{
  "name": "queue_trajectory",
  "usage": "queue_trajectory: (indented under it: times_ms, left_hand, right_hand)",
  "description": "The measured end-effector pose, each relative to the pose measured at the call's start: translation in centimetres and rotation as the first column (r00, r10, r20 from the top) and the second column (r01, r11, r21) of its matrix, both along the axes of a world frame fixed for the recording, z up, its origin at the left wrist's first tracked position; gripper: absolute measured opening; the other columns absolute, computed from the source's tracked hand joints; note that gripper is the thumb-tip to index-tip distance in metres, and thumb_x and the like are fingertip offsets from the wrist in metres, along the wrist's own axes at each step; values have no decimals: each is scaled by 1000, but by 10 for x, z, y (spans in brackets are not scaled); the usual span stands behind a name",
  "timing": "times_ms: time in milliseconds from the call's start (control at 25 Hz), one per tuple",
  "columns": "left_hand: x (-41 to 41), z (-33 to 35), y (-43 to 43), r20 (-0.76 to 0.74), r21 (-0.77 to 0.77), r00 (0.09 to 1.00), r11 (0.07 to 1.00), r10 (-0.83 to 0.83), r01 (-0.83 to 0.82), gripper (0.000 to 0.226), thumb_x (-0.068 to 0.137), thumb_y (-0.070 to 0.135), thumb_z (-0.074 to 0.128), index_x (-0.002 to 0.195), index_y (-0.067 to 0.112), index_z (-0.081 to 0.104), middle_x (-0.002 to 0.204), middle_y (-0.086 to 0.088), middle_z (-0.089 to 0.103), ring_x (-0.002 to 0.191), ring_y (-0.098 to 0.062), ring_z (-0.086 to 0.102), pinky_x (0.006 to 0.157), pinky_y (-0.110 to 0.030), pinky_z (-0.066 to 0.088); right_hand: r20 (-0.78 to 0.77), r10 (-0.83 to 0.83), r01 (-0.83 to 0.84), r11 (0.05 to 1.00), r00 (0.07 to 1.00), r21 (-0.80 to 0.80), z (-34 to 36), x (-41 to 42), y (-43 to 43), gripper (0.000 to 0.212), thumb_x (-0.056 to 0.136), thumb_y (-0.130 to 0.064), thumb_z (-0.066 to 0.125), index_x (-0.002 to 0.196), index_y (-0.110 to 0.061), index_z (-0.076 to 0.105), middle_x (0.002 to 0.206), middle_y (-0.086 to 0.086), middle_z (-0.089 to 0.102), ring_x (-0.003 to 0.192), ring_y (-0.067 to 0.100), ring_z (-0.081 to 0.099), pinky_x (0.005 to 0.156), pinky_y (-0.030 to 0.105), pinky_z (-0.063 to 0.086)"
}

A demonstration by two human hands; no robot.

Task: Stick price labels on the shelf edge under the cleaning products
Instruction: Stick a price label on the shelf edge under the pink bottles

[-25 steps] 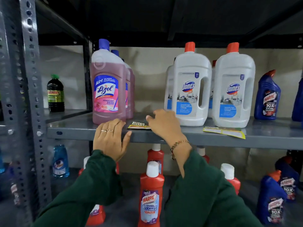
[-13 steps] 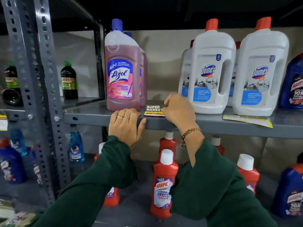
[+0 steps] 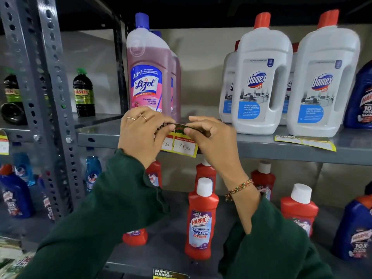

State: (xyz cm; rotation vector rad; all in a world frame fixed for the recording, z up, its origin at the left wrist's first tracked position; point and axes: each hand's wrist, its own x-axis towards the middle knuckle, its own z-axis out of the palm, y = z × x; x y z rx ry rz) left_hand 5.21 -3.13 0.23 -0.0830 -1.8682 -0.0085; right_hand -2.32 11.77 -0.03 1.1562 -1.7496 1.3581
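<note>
A yellow and red price label (image 3: 184, 146) hangs in front of the grey shelf edge (image 3: 281, 151), just right of the pink Lizol bottle (image 3: 148, 77). My left hand (image 3: 141, 135) pinches the label's top left part and my right hand (image 3: 213, 140) pinches its top right part. The label's dark top strip is bent over between my fingers. Whether it is stuck to the edge I cannot tell. A second label (image 3: 305, 141) lies flat on the shelf under the white Domex bottles (image 3: 261, 81).
Red Harpic bottles (image 3: 201, 220) stand on the lower shelf, with blue Harpic bottles (image 3: 360, 97) at the right. A perforated grey upright (image 3: 50, 97) stands at the left, dark green-capped bottles (image 3: 83, 93) beyond it. Another label (image 3: 170, 274) sits at the bottom edge.
Both hands lifted the label off the shelf top and now hold it upright in front of the shelf edge. The camera has moved closer.
</note>
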Motion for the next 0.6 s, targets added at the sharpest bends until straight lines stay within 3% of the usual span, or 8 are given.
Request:
queue_trajectory:
  times_ms: [160,280,400,600]
  left_hand:
    - [12,-8,-17,144,7,989,999,38,-39,32,78,41,49,75,18,72,84,-1,68,93,-30,52,83,-43,35]
    - [15,-11,-29,239,30,967,995,84,-94,24,72,38,59,70,19,73,90,-2,68,98,-34,50,83,-51,37]
    - [13,-16,-34,265,40,962,996,64,-77,10,69,26,69,69,17,74,93,-7,70,98,-38,53,85,-53,39]
    - [8,-19,-36,216,19,974,997,74,-80,10,68,20,67,66,11,73,80,-10,74,90,-34,61,95,-53,36]
  right_hand:
    - [-229,-93,127,982,969,140,-18,8,-14,10,77,-13,64,78,-6,72,94,12,73,87,22,66,77,31,52]
    - [-371,-191,280,938,909,202,-27,15,-30,12,75,-16,67,74,-4,70,87,11,69,84,31,61,68,35,54]
    - [-353,-238,331,914,905,233,-26,15,-38,16,74,-16,73,71,-1,67,87,12,63,82,30,59,62,37,54]
    - [-354,-267,370,890,896,267,-19,15,-42,24,77,-18,71,68,2,60,82,16,58,64,30,58,48,34,48]
